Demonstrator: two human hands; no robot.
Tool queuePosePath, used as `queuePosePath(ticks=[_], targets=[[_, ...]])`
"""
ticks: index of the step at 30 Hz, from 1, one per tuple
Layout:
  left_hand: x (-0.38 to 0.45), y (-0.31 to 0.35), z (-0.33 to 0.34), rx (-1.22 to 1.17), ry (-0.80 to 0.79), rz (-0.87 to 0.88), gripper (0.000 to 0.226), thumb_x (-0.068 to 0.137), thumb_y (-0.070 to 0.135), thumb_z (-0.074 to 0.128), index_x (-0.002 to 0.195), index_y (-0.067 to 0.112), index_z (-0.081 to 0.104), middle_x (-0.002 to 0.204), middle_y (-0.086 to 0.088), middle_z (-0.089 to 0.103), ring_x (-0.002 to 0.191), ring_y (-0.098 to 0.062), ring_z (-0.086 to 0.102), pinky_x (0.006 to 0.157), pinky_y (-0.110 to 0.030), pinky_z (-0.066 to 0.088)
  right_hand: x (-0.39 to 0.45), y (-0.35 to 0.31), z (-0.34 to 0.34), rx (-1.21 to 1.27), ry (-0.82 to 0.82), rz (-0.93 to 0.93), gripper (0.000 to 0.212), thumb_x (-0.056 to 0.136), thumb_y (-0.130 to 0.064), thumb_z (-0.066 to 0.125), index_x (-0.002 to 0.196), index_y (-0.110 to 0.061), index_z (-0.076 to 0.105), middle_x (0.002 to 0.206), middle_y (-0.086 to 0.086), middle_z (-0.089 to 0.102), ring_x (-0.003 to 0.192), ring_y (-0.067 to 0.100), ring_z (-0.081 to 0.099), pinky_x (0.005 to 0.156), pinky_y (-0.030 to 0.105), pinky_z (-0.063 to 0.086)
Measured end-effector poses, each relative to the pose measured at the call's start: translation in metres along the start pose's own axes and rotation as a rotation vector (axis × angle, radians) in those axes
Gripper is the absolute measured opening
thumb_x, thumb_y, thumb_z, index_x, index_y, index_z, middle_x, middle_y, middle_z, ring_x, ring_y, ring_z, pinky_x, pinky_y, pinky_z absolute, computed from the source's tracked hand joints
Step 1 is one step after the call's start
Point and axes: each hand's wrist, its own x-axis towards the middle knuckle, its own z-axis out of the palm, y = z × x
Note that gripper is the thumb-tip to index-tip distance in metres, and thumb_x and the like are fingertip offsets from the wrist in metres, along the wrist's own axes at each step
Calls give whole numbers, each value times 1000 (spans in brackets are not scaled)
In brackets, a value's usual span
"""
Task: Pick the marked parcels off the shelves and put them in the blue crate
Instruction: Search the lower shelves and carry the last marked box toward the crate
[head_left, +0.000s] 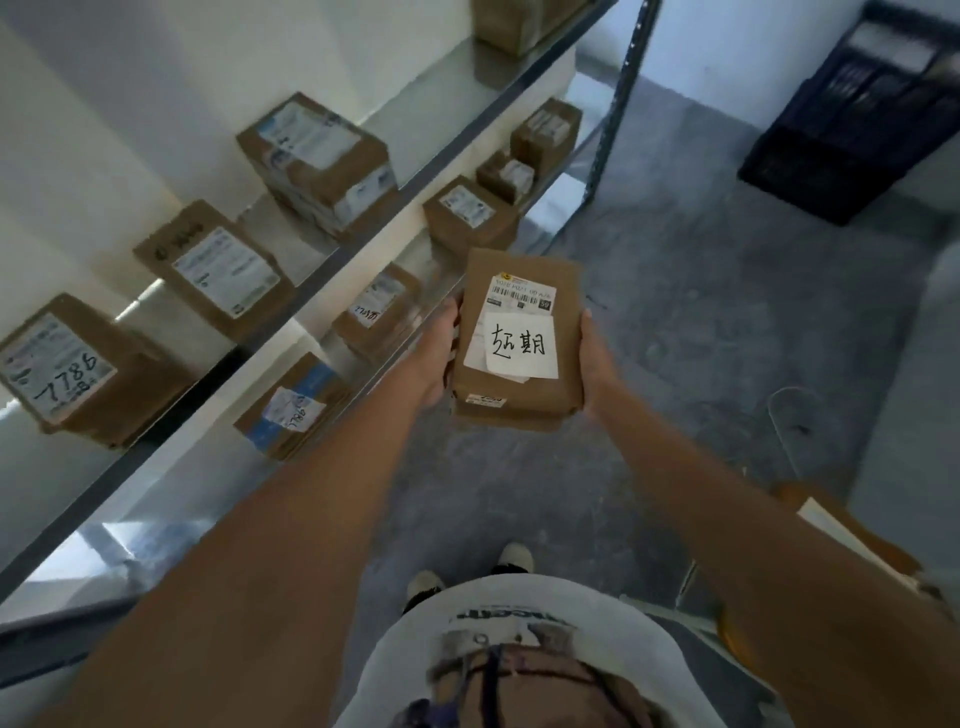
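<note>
A brown cardboard parcel with a printed label and a white handwritten note sits between both my hands, out in front of me above the floor. My left hand grips its left side and my right hand grips its right side. The dark blue crate stands on the floor at the far right against the wall. Several other brown parcels lie on the metal shelves to my left, among them one marked 7786.
The shelf rack's upright post stands ahead, left of the crate. Grey concrete floor stretches between me and the crate. A cardboard box lies at my right, near my right forearm.
</note>
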Motion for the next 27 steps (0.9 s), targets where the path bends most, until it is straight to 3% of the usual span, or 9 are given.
queuePosePath(ticks=[3,6,10,12,15,19,22,25,27], targets=[[19,22,46,71,-108,50,52,104,44,21,133,18,55,91,0,72,69,-13,72,52,-25,56,10,-26,-34,74,89,-1,58,100,-58,29,118,-17,66,107,10,72,95,25,69,93,43,53],[39,40,88,143,-170,38,55,105,43,14,121,19,60,102,-3,70,82,-12,67,56,-25,56,19,-51,-63,156,147,-8,54,102,-54,29,116,-16,65,100,8,72,94,25,68,92,42,54],[70,68,133,234,-255,40,61,104,46,11,126,14,59,103,-5,71,89,-13,65,53,-23,55,39,-80,-91,217,211,-32,59,99,-59,31,123,-18,65,112,9,72,103,28,69,97,47,52],[87,84,151,278,-304,54,61,104,48,13,123,15,61,96,0,72,85,-18,70,55,-24,57,50,-96,-102,245,229,-57,59,96,-63,34,120,-19,67,108,10,74,100,28,70,95,47,54],[111,105,181,326,-387,14,60,103,50,16,118,16,62,92,0,73,79,-13,70,51,-24,56,66,-120,-120,261,285,-77,53,97,-60,37,116,-20,67,103,10,74,95,27,71,90,44,56],[145,123,226,367,-429,-11,61,103,50,18,130,12,57,120,-16,65,108,-33,64,76,-33,55,89,-149,-153,321,285,-76,54,98,-59,37,121,-19,65,106,8,74,95,25,71,75,35,58],[163,135,266,349,-428,11,55,104,46,21,123,13,60,111,-15,68,105,-32,64,71,-33,55,105,-175,-181,349,304,-106,49,101,-54,35,119,-20,65,103,6,73,87,20,71,59,26,57],[187,148,312,362,-436,28,57,101,52,26,119,13,63,107,-12,70,105,-34,64,82,-39,56,126,-203,-215,342,350,-116,51,100,-56,36,119,-19,65,103,6,74,89,21,71,69,31,57],[200,156,341,363,-441,17,57,102,50,24,123,12,60,109,-14,70,100,-31,67,72,-35,59,138,-219,-237,346,360,-104,49,99,-56,36,115,-21,66,102,6,74,89,22,71,70,33,56]])
